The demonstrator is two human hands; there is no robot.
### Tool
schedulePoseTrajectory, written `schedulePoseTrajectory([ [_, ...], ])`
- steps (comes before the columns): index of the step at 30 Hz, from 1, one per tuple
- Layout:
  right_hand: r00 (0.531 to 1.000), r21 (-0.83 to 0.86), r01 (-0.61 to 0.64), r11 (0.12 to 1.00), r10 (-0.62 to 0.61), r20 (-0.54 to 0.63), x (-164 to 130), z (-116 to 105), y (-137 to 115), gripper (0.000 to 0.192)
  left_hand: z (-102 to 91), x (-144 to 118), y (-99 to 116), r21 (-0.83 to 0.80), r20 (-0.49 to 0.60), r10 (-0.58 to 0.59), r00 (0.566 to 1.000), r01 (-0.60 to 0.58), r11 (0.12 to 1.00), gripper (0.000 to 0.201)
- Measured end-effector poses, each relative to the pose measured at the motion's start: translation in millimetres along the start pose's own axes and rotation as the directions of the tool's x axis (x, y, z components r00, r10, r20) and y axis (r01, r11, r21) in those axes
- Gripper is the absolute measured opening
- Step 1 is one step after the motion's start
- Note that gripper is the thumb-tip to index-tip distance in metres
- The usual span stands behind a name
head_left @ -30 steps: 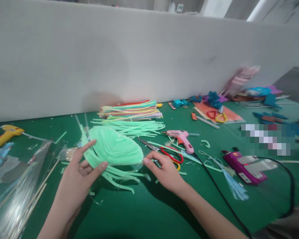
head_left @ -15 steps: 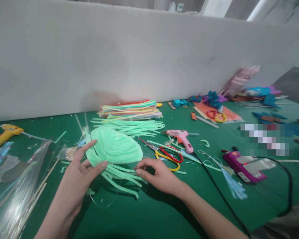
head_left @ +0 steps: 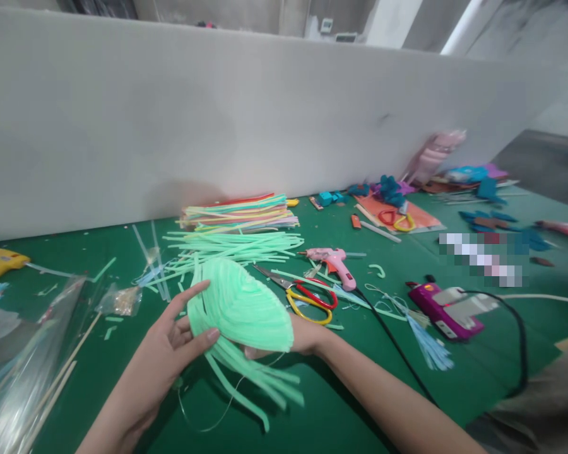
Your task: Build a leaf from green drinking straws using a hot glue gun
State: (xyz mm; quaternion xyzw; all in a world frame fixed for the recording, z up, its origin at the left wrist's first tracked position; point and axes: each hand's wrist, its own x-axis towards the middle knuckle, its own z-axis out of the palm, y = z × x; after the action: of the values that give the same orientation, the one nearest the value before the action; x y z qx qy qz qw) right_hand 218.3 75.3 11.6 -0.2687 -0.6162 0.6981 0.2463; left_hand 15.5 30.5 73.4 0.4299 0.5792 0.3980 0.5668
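Note:
A mint-green leaf shape built from rows of pipe cleaners (head_left: 241, 309) is held above the table, its loose stem ends trailing below. My left hand (head_left: 173, 343) pinches its left edge, thumb in front and fingers along the side. Behind the leaf's right side is my right hand (head_left: 307, 334); the leaf covers most of its fingers, so their grip does not show. A thin clear thread (head_left: 213, 429) loops beneath. Just past the leaf lie scissors (head_left: 312, 302) with red and yellow handles, and a pile of loose mint-green pipe cleaners (head_left: 236, 244).
A pink glue gun (head_left: 331, 260) with a black cord lies right of centre, near a purple power strip (head_left: 442, 309). At the left are a yellow glue gun (head_left: 2, 265), clear plastic sleeves (head_left: 52, 353) and thin sticks (head_left: 71, 353). A pale partition (head_left: 265, 113) stands behind.
My right hand has moved from the loose stem ends to behind the leaf. The leaf has tilted, its tip turning downward to the right. The camera view has shifted slightly.

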Motion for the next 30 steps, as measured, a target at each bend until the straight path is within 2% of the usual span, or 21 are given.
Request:
schedulePoseTrajectory([
  [5,1.0,0.081,-0.011,0.997,0.011,-0.003,6,8,5,0.053,1.4,0,-2,0.023,0.049,-0.024,0.998,0.023,0.999,0.091],
  [7,0.999,0.171,-0.035,0.985,0.039,-0.019,8,13,10,0.054,1.2,0,-4,0.031,0.071,-0.032,0.997,0.03,0.999,0.089],
  [11,0.987,0.437,-0.152,0.887,0.163,0.011,11,17,24,0.051,-2.9,2,-6,0.034,0.09,-0.049,0.995,0.046,0.998,0.09],
  [13,0.978,0.5,-0.199,0.843,0.204,0.046,11,16,27,0.048,-5.3,3,-6,0.037,0.105,-0.059,0.993,0.055,0.998,0.091],
  [16,0.972,0.503,-0.232,0.833,0.218,0.088,12,14,23,0.047,-7.0,3,-6,0.038,0.099,-0.053,0.994,0.049,0.998,0.09],
  [19,0.98,0.47,-0.198,0.86,0.179,0.087,11,12,13,0.043,-9.2,4,-6,0.06,0.052,-0.031,0.998,0.028,0.998,0.089],
  [24,0.986,0.389,-0.168,0.906,0.15,0.076,7,7,11,0.038,-20.3,11,-9,0.207,0.007,0.025,1.0,-0.026,0.978,0.095],
  [30,0.994,0.267,-0.087,0.96,0.099,-0.035,1,-4,17,0.038,-20.6,13,-6,0.281,-0.191,0.09,0.977,-0.033,0.959,0.084],
])
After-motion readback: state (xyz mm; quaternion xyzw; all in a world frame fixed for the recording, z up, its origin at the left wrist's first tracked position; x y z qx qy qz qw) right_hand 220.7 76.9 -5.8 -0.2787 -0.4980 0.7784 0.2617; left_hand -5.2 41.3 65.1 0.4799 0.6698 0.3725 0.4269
